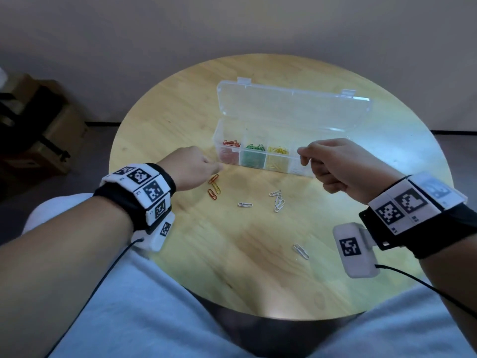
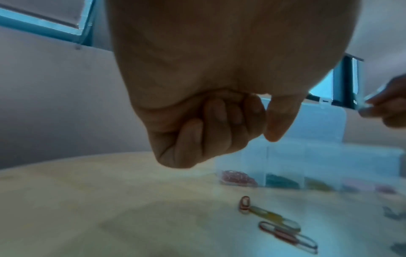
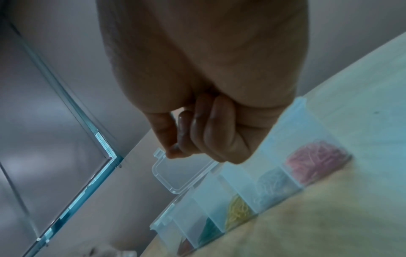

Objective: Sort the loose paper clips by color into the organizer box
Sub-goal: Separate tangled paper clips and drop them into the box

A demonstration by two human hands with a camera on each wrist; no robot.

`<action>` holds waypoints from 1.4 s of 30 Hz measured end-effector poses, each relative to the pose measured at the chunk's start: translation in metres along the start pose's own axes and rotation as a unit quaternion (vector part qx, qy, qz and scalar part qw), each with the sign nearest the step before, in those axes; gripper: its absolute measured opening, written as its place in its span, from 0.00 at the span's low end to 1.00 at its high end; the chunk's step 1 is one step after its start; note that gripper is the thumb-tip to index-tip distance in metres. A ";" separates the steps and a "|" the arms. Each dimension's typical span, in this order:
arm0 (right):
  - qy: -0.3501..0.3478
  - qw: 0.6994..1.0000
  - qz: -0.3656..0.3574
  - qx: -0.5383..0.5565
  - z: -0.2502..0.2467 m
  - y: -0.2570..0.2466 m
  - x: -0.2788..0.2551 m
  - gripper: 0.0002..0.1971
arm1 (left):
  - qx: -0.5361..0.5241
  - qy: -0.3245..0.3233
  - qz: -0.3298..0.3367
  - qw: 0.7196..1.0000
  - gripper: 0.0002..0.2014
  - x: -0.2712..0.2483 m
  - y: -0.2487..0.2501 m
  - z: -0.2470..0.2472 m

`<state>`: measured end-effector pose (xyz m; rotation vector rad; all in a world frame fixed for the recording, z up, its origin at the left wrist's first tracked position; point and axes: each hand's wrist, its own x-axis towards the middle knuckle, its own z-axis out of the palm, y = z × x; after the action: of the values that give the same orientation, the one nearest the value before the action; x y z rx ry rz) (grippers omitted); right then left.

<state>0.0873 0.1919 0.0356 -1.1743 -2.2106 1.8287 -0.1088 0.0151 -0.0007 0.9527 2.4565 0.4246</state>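
**Q:** Where is the box, and what is in it?

**A:** The clear organizer box (image 1: 260,156) sits on the far half of the round wooden table (image 1: 180,120), its lid (image 1: 291,107) standing open behind it. From the left, its compartments hold red clips (image 1: 230,143), green clips (image 1: 255,147) and yellow clips (image 1: 278,151).

**Q:** What are your hands doing?

**A:** My left hand (image 1: 192,167) hangs just above the table at the box's left end, fingers (image 2: 211,128) curled into the palm, thumb beside them. I see nothing in it. My right hand (image 1: 335,164) hovers over the right end of the box, fingers curled with thumb and fingertips pinched together. From the left wrist view something pale and thin seems caught in that pinch, but it is too blurred to name, so I cannot tell what it holds.

**Q:** What is still loose on the table?

**A:** Right under my left hand lie two red clips (image 1: 213,186) with a yellow clip (image 1: 216,188) between them. Toward the middle are a single white clip (image 1: 245,204) and a small bunch of white clips (image 1: 278,201). One more white clip (image 1: 300,251) lies nearer me, close to my right wrist.
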 end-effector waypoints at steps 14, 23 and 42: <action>0.002 0.998 -0.005 -0.056 -0.021 0.010 -0.002 0.11 | 0.291 -0.044 0.088 0.952 0.02 0.011 0.002 0.011; -0.004 0.987 -0.026 -0.158 -0.013 0.009 -0.006 0.06 | 0.331 -0.060 0.064 0.939 0.09 0.009 0.008 0.019; 0.068 0.985 -0.125 -0.099 0.017 -0.047 0.045 0.14 | -0.041 0.046 0.108 0.992 0.12 -0.007 0.064 -0.016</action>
<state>0.0229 0.2025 0.0517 -0.9622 -2.3761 1.4201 -0.0774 0.0536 0.0426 1.1923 2.4037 0.6500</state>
